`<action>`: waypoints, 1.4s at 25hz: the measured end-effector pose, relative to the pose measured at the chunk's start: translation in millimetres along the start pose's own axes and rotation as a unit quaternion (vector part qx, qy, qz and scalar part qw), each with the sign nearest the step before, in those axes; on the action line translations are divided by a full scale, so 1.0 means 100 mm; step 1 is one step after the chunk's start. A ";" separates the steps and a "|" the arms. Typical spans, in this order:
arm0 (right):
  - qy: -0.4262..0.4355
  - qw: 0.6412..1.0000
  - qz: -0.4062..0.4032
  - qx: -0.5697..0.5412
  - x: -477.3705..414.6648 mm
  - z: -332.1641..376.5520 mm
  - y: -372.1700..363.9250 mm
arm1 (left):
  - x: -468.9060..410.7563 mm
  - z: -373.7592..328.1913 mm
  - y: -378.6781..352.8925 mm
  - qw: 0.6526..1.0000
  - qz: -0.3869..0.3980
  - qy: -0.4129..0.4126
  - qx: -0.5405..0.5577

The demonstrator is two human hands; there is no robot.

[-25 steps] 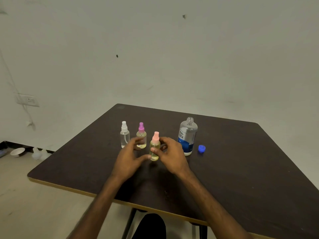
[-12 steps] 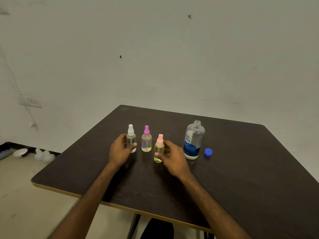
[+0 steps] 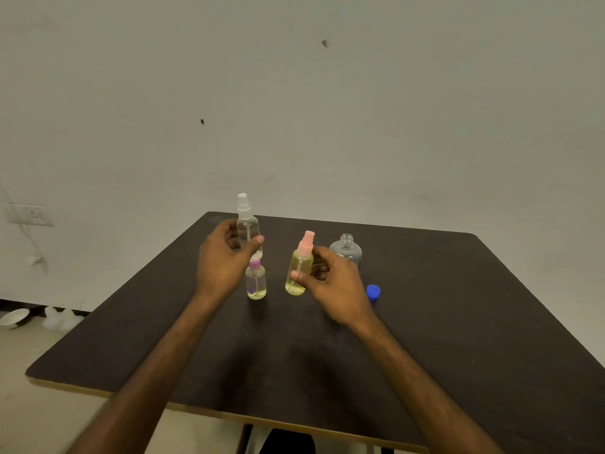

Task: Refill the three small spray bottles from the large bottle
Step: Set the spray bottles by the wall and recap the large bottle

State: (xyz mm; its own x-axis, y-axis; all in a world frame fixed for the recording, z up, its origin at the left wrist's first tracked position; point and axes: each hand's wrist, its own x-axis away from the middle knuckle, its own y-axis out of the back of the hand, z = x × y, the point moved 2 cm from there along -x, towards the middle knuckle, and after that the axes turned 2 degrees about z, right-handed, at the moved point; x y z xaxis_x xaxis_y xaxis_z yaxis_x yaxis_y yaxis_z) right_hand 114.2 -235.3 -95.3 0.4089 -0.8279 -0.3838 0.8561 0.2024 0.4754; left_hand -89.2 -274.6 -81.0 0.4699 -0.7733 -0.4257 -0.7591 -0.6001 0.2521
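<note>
Leftmost, on the wall: one white wall socket (image 3: 31,215) with a cable hanging below it. On the floor under it is one white bowl (image 3: 14,317), cut by the frame edge. The pale lumps beside it are too blurred to name.

Dark brown flat-topped table (image 3: 458,322): the near right part runs out of frame.

Left hand (image 3: 226,257): fingers and thumb are curled round the clear plastic spray bottle with a white nozzle (image 3: 247,224). It is upright and raised off the table. Its lower body is hidden behind the thumb, and the liquid level is not readable.

Just under it stands the small clear spray bottle with a purple nozzle (image 3: 256,283), on the table, with a little yellowish liquid at the bottom. Whether its nozzle touches the raised bottle, I cannot tell.

Next is the yellow-tinted spray bottle with a pink nozzle (image 3: 299,270), leaning slightly right. Right hand (image 3: 330,283) grips it, thumb across the front and fingers behind. Whether its base meets the table, I cannot tell.

Large clear plastic bottle (image 3: 346,249): it stands uncapped behind the right hand. Only the neck and shoulders show; the label, base and contents are hidden.

Small blue round screw cap (image 3: 373,292): it lies on the table just right of the hand.

Count: three small spray bottles, one large bottle, one loose cap, two hands.
</note>
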 end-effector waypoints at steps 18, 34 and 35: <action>-0.007 0.988 -0.144 -0.045 -0.38 -0.26 1.22 | 0.23 0.51 -1.08 0.990 0.115 0.053 -0.064; -0.157 0.975 -0.151 0.048 -1.87 -2.05 0.63 | -1.93 0.40 -1.41 0.843 0.308 -0.090 -0.433; -0.154 0.974 -0.157 0.047 -1.97 -2.14 0.60 | -2.01 0.47 -1.43 0.839 0.307 -0.090 -0.440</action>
State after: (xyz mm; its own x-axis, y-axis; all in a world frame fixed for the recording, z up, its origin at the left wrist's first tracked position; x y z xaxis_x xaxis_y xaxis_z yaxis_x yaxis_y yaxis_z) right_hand 152.8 52.2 -160.8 0.0046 -0.9620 -0.2732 0.8852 -0.1232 0.4486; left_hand -96.4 -23.4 -72.7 -0.0236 -0.9961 -0.0852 -0.1706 -0.0799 0.9821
